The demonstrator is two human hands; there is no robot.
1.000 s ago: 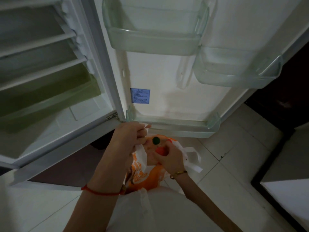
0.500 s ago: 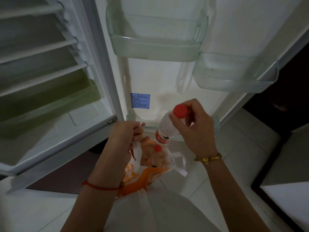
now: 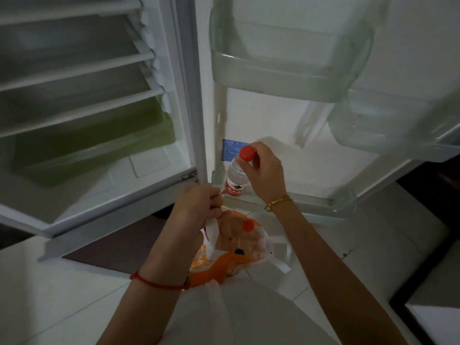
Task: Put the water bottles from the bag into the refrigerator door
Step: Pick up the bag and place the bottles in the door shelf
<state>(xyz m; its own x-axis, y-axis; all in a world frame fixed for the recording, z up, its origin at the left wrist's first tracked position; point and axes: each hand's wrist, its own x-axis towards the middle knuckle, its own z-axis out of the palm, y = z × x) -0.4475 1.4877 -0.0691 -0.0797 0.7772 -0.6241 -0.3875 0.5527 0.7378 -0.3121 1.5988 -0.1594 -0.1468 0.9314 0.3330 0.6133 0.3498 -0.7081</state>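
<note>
Hanging nearest the person's body, the orange-and-white bag [image 3: 206, 267] is held up by its white handles [image 3: 211, 227] in the left hand [image 3: 199, 205], whose fingers are curled tight round them. A red string [image 3: 156, 283] circles that wrist. Through the bag's open mouth a second bottle's red top [image 3: 248, 225] faces up, and a dark round cap [image 3: 239, 251] shows a little lower. Under the bag lies a pale tiled floor [image 3: 373, 245].

Just beyond the left hand, the right hand [image 3: 266, 173] — a gold bracelet [image 3: 278, 202] on its wrist — grips the water bottle [image 3: 236, 175] by its top, fingers and thumb closed round the neck at the red cap [image 3: 247, 153]. The bottle's long axis runs nearly upright with a slight lean: cap up and to the right, base down and to the left. Its red label [image 3: 235, 190] sits level with the left hand's knuckles. Below the label the bottle cannot be made out, so whether it rests on anything cannot be told. It is at the left end of the lowest door shelf [image 3: 323, 205], on the hinge side.

Behind the cap a blue sticker [image 3: 230, 151] is on the door's inner wall. Higher up are two more clear door shelves — a wide one [image 3: 286, 80] and a smaller one [image 3: 388, 135] to its right. To the left, the open fridge shows white racks [image 3: 74, 68] and a greenish drawer [image 3: 94, 145].
</note>
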